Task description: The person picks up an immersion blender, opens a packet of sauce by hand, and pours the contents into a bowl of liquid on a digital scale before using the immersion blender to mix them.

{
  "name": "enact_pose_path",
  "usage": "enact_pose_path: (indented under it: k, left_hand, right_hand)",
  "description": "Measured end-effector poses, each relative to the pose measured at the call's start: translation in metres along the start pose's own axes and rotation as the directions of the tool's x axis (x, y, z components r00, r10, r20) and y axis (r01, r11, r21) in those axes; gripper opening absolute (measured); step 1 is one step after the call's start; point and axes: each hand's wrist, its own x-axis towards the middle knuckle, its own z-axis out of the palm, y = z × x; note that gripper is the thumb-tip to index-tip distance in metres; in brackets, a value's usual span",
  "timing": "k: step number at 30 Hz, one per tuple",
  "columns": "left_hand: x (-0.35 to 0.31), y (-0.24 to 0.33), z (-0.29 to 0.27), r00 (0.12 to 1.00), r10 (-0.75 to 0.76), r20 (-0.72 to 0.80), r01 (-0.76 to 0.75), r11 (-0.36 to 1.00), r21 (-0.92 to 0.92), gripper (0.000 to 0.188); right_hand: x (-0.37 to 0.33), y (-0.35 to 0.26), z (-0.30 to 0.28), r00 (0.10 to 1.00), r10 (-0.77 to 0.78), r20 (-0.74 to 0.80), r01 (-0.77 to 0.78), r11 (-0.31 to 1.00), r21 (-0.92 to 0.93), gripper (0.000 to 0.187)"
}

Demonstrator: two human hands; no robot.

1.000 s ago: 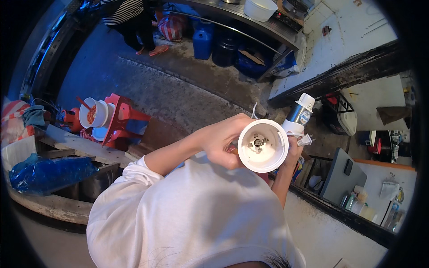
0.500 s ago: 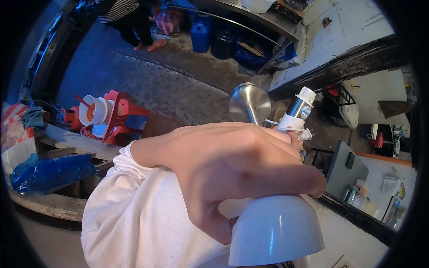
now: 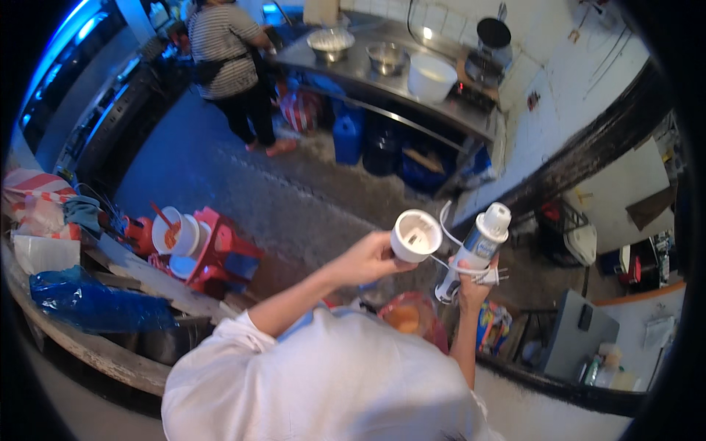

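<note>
My left hand (image 3: 369,259) grips a small white cup-shaped part (image 3: 412,254) near the centre, its fingers at the side. The part's mouth faces up, and a small dark and metallic detail shows inside. To its right, my right hand (image 3: 474,291) is closed around a white and silver hand blender body (image 3: 479,248), held upright with a stepped white end on top. A white cord (image 3: 450,222) loops beside this body and wraps around it, with the plug (image 3: 491,276) sticking out at the right. The two held things are apart.
Below my hands is a reddish basin (image 3: 421,309) with something yellowish inside. Red stools (image 3: 224,246) bear white tubs (image 3: 180,234) at left. A person (image 3: 228,55) stands at a steel counter (image 3: 360,62) with bowls. A blue plastic bag (image 3: 95,300) lies at the left.
My left arm has drawn back from close before the camera. The view has risen to show the counter. The steel rod with a flared end and the close pale dome no longer show.
</note>
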Motion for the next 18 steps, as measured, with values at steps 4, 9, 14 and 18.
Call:
enact_pose_path:
  k: [4,9,14,18]
  left_hand:
    - [0.008,-0.021,-0.004,0.991,0.105,-0.08,-0.108,0.994,-0.034,0.052]
    - [0.016,-0.047,-0.04,0.972,0.232,-0.028,-0.214,0.933,0.288,0.059]
    - [0.0,-0.014,-0.048,0.989,0.131,0.063,-0.144,0.944,0.298,0.038]
    - [-0.008,-0.005,-0.042,0.965,0.262,0.013,-0.259,0.945,0.202,0.033]
  right_hand:
    - [0.029,-0.001,0.027,0.99,-0.009,0.143,0.014,0.999,-0.031,0.071]
    - [0.049,-0.005,0.076,0.885,-0.006,0.466,-0.057,0.991,0.12,0.076]
    - [0.058,-0.014,0.11,0.736,-0.015,0.677,-0.104,0.985,0.135,0.072]
    - [0.05,-0.002,0.122,0.726,0.003,0.688,-0.198,0.958,0.205,0.076]
